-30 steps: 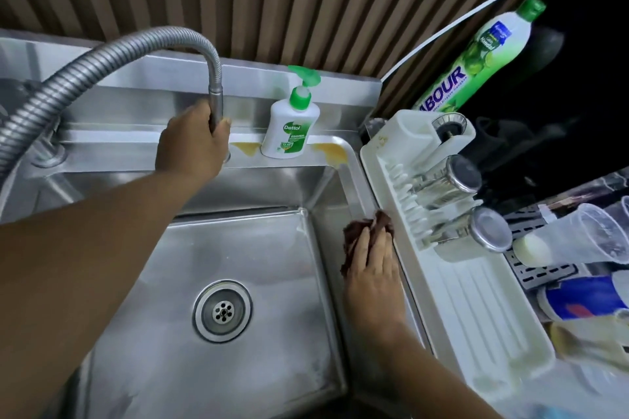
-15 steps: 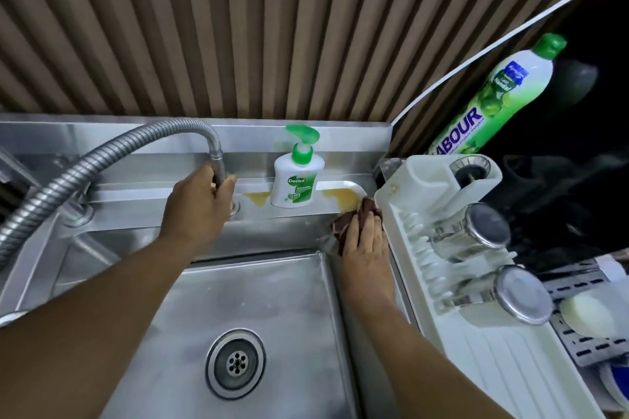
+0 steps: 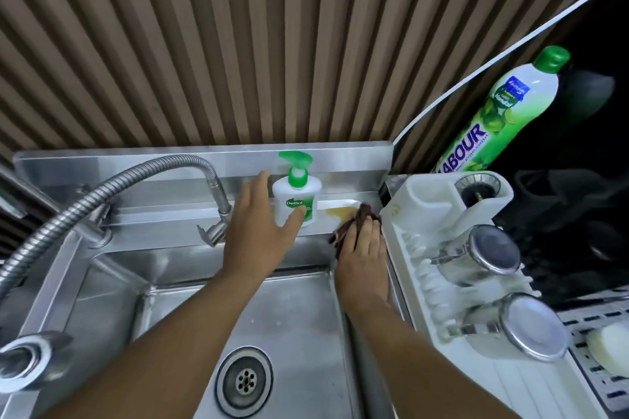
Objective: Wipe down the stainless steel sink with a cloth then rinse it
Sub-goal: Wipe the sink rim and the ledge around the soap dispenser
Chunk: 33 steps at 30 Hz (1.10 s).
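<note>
**Hands at the back ledge of the sink**

The stainless sink point(image 3: 299, 326) took up most of the lower view, w/ its round drain point(image 3: 244, 380) near the bottom centre. To its right sat a white drying rack point(image 3: 531, 391) holding two steel cups point(image 3: 490, 258) on their sides. A flexible metal faucet hose point(image 3: 112, 187) arched over the sink's left side, nozzle pointing down by the back ledge. A tall green dish-soap bottle point(image 3: 500, 119) leaned behind the rack.

The left hand point(image 3: 258, 231) reached fwd over the basin, fingers spread apart around a white Dettol pump bottle point(image 3: 296, 196) on the ledge; thumb tip lay across the bottle's front, other fingers behind its left side. Whether it actually gripped, I couldn't tell.

The right hand point(image 3: 362, 248) was flat, fingers together, pressing a dark brown cloth point(image 3: 354, 221) onto the sink's back-right corner, just beside the rack. A yellowish stain point(image 3: 340, 211) showed on the ledge btwn the pump bottle and the cloth.
</note>
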Motion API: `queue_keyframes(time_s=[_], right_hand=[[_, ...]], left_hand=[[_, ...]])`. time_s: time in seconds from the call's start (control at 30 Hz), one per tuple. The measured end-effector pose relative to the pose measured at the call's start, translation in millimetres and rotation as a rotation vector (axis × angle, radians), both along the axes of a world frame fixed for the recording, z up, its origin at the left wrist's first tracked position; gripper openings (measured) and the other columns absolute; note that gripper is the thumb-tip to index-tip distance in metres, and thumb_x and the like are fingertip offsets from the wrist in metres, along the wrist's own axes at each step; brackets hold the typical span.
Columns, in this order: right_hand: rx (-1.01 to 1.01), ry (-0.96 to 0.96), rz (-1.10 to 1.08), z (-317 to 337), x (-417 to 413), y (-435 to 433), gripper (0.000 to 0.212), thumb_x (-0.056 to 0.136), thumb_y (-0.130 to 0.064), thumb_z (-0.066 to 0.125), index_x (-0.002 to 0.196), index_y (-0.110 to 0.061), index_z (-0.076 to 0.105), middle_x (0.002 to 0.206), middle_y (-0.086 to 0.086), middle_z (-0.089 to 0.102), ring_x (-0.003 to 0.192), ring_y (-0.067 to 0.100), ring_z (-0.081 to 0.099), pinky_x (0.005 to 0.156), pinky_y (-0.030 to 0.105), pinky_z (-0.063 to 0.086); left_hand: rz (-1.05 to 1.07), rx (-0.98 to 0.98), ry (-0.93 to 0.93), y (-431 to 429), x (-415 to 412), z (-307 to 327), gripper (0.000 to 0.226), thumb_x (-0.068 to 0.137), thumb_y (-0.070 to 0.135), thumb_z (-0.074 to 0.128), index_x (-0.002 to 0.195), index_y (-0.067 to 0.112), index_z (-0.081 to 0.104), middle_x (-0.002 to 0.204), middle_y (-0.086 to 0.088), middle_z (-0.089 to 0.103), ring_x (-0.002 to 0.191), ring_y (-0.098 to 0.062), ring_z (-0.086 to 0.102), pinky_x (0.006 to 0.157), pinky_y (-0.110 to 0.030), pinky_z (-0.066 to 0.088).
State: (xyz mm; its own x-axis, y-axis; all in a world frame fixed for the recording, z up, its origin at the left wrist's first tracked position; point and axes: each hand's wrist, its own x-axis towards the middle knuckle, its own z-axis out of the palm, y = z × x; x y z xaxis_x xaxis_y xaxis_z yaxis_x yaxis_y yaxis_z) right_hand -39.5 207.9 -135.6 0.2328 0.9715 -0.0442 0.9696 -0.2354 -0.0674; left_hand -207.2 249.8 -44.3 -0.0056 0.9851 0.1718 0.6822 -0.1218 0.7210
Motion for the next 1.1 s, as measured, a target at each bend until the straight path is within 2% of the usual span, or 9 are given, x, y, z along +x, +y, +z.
queue_keyframes(time_s=[0.17, 0.27, 0.43, 0.57, 0.67, 0.77, 0.87, 1.0, 1.1], right_hand=[[0.039, -0.013, 0.036, -1.7, 3.3, -36.2, 0.064, 0.082, -0.009, 0.028, 0.139, 0.012, 0.048, 0.145, 0.039, 0.042, 0.135, 0.051, 0.045, 0.107, 0.056, 0.043], [0.065, 0.026, 0.032, -0.8, 2.8, -61.8, 0.068, 0.079, -0.006, 0.021, 0.136, 0.012, 0.052, 0.144, 0.039, 0.043, 0.133, 0.052, 0.046, 0.103, 0.057, 0.045], [0.111, 0.029, 0.002, -2.5, 0.9, -34.2, 0.065, 0.081, -0.007, 0.024, 0.136, 0.013, 0.052, 0.142, 0.039, 0.045, 0.132, 0.052, 0.048, 0.104, 0.057, 0.046], [0.14, 0.096, 0.051, -2.8, 8.9, -6.4, 0.075, 0.074, 0.0, 0.066, 0.145, 0.007, 0.044, 0.154, 0.032, 0.035, 0.142, 0.045, 0.037, 0.118, 0.049, 0.031], [0.24, 0.388, -0.066, 16.1, 4.1, -2.6, 0.083, 0.083, 0.004, 0.056, 0.158, -0.005, 0.022, 0.164, 0.017, 0.021, 0.15, 0.035, 0.024, 0.12, 0.032, 0.021], [0.475, 0.629, -0.249, 51.0, -17.8, 13.3, 0.077, 0.088, 0.003, 0.053, 0.158, -0.009, 0.025, 0.159, 0.016, 0.033, 0.14, 0.035, 0.041, 0.106, 0.032, 0.037], [0.581, 0.761, -0.185, 85.4, -61.2, 49.3, 0.083, 0.09, 0.007, 0.052, 0.16, -0.022, 0.018, 0.145, 0.009, 0.05, 0.126, 0.023, 0.052, 0.099, 0.026, 0.039], [0.444, 0.514, 0.255, 92.1, -119.1, 93.3, 0.082, 0.082, 0.012, 0.058, 0.156, -0.009, 0.03, 0.157, 0.016, 0.038, 0.145, 0.031, 0.034, 0.115, 0.049, 0.036], [0.476, 0.309, 0.43, 76.3, -137.4, 98.0, 0.075, 0.08, 0.007, 0.066, 0.15, -0.002, 0.041, 0.153, 0.021, 0.042, 0.143, 0.039, 0.037, 0.119, 0.054, 0.03]], left_hand=[[-0.034, -0.13, 0.046, 38.5, 18.5, 3.8, 0.068, 0.077, 0.046, 0.081, 0.132, 0.022, 0.049, 0.127, -0.001, 0.053, 0.116, -0.027, 0.052, 0.093, -0.044, 0.05], [-0.094, -0.194, 0.045, 46.3, 16.4, 5.7, 0.051, 0.08, 0.044, 0.079, 0.121, 0.022, 0.057, 0.111, 0.0, 0.06, 0.107, -0.027, 0.056, 0.087, -0.038, 0.048], [-0.111, -0.189, -0.016, 27.1, -11.6, 24.9, 0.036, 0.081, 0.041, 0.08, 0.106, 0.027, 0.057, 0.101, 0.003, 0.064, 0.092, -0.024, 0.061, 0.079, -0.035, 0.049], [-0.06, -0.194, -0.03, -5.5, -53.5, 37.2, 0.037, 0.076, 0.043, 0.084, 0.101, 0.023, 0.063, 0.094, 0.007, 0.068, 0.087, -0.02, 0.063, 0.076, -0.034, 0.05], [-0.027, -0.246, -0.112, -29.9, -92.8, 35.3, 0.037, 0.071, 0.048, 0.086, 0.097, 0.029, 0.067, 0.091, 0.015, 0.072, 0.087, -0.015, 0.068, 0.08, -0.041, 0.057], [-0.025, -0.255, -0.181, -49.4, -121.8, 34.2, 0.04, 0.066, 0.053, 0.085, 0.098, 0.035, 0.07, 0.094, 0.02, 0.075, 0.091, -0.006, 0.07, 0.086, -0.045, 0.057], [-0.021, -0.261, -0.222, -57.8, -138.1, 34.7, 0.043, 0.065, 0.054, 0.086, 0.102, 0.044, 0.067, 0.096, 0.022, 0.074, 0.092, -0.002, 0.07, 0.089, -0.043, 0.057], [-0.062, -0.231, -0.23, -56.4, -143.7, 36.3, 0.032, 0.069, 0.033, 0.09, 0.095, 0.034, 0.071, 0.091, 0.03, 0.072, 0.086, 0.008, 0.067, 0.081, -0.02, 0.054], [-0.1, -0.218, -0.229, -55.3, -142.0, 36.1, 0.033, 0.068, 0.03, 0.092, 0.092, 0.04, 0.071, 0.09, 0.032, 0.071, 0.085, 0.01, 0.067, 0.075, -0.011, 0.051]])
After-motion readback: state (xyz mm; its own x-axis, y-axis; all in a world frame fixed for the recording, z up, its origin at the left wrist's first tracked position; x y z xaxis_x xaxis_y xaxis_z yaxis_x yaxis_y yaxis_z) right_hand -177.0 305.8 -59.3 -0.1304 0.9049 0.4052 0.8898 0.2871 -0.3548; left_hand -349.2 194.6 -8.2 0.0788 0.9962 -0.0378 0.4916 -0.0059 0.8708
